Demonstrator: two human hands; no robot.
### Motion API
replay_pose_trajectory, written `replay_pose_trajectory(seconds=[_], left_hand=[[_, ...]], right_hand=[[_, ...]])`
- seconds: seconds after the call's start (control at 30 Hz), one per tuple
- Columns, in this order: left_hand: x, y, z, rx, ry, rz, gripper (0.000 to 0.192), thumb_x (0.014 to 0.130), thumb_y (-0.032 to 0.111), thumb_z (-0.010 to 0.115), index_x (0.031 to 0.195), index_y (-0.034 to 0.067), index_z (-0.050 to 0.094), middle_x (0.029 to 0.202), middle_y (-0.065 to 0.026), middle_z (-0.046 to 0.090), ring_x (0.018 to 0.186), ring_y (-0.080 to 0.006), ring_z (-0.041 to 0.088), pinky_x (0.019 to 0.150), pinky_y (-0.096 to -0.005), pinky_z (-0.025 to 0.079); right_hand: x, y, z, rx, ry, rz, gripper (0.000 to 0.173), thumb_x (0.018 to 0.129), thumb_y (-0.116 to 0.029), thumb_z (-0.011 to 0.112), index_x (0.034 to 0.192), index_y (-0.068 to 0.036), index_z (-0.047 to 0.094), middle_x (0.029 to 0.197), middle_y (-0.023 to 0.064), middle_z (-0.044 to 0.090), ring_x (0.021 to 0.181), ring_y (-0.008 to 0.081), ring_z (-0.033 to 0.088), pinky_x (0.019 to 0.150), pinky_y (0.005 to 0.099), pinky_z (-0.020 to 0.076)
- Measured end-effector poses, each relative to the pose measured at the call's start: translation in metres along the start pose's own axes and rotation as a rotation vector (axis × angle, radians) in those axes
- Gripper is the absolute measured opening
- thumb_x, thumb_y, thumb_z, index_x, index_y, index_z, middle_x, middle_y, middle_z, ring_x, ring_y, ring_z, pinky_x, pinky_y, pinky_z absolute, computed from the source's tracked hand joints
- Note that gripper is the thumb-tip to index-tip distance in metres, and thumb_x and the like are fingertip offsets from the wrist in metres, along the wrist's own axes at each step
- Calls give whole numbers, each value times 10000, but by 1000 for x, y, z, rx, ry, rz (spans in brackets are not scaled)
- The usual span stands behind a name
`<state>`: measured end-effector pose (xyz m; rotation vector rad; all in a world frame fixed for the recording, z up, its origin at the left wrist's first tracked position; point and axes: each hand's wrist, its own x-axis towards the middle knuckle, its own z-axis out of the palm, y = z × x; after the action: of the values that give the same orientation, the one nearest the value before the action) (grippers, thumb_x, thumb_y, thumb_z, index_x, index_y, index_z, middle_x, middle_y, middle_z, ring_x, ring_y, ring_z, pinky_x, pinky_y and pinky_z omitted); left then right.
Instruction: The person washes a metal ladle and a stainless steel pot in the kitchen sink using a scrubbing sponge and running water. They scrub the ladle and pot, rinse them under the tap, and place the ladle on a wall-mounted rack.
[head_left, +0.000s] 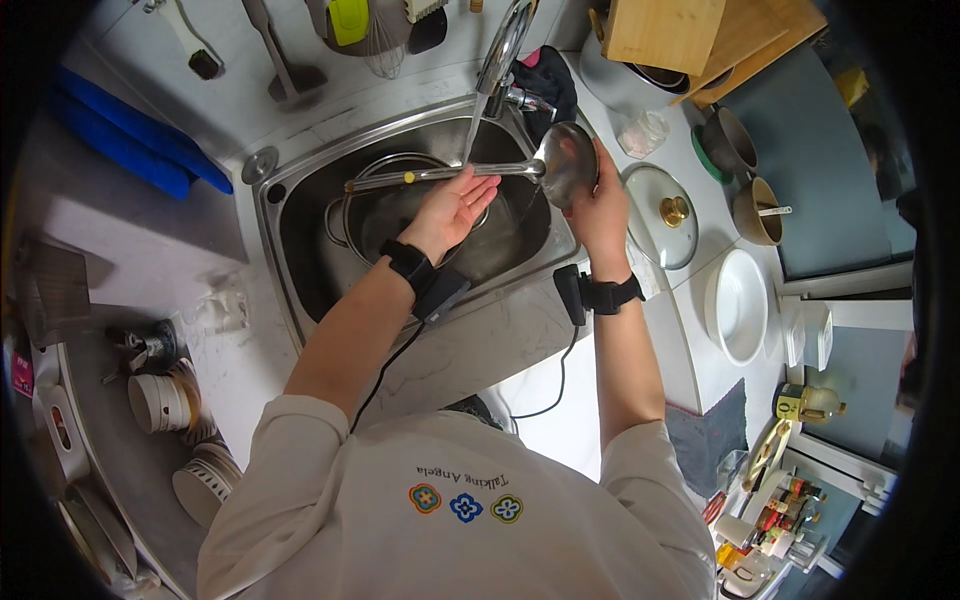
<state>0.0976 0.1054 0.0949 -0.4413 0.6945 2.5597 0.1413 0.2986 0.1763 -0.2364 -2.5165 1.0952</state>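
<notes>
My right hand (605, 214) grips a metal ladle (568, 166) by its bowl, near the right side of the sink. The ladle's long handle (435, 175) reaches left across the basin. Palm up, my left hand (452, 208) is at the middle of that handle, its fingers extended and its thumb against or very near the metal. A stream of water (474, 127) runs from the chrome faucet (496, 64) onto the handle there. Below, a metal pot (375, 221) with loop handles sits in the stainless steel sink (534, 225), partly hidden by my left hand and arm.
Right of the sink lie a glass lid (652, 232), a glass jar (643, 135) and a white basin (739, 306). Wooden boards (664, 37) stand behind them. A dark cloth (550, 82) hangs by the faucet. Stacked bowls (159, 401) are at the left.
</notes>
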Motion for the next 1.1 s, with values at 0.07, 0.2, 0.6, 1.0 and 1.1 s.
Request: replay_pose_trajectory(seconds=[0.07, 0.2, 0.6, 1.0, 1.1], left_hand=[[-1, 7, -2, 1, -3, 7, 288, 961, 212, 532, 1082, -48, 510, 1201, -220, 550, 1168, -310, 536, 1047, -370, 427], [-6, 20, -11, -15, 34, 60, 374, 966, 280, 520, 1103, -66, 497, 1234, -222, 530, 1207, -304, 504, 1071, -359, 393], [-16, 40, -31, 119, -195, -10, 381, 968, 208, 519, 1309, 48, 460, 1275, -99, 502, 1216, -303, 474, 1058, -509, 356], [-31, 52, -51, 732, 96, 289, 740, 759, -114, 503, 1422, 113, 266, 1269, -149, 484, 1056, -268, 587, 799, -392, 574], [-31, 55, -50, 723, 62, 239, 699, 770, -118, 483, 1411, 104, 315, 1249, -151, 513, 1046, -259, 596, 805, -403, 569]], right_hand=[[3, -3, -5, 62, -13, 41, 588, 779, 8, 461, 1355, -111, 428, 797, 181, 672, 647, 307, 662, 620, 403, 512], [8, -6, -13, 100, 16, 36, 551, 782, 21, 440, 1320, -97, 469, 797, 167, 668, 574, 252, 649, 583, 360, 517], [-3, 4, 90, 623, -294, 397, 280, 837, 2, 447, 1091, 69, 544, 967, 149, 632, 680, 219, 647, 503, 302, 573], [-19, -6, 159, 361, -423, 433, 429, 654, -109, 744, 988, 115, 592, 864, 252, 653, 750, 364, 672, 638, 406, 576], [-23, -5, 173, 204, -374, 360, 577, 603, -266, 785, 1010, 91, 586, 859, 284, 646, 808, 410, 646, 764, 435, 515]])
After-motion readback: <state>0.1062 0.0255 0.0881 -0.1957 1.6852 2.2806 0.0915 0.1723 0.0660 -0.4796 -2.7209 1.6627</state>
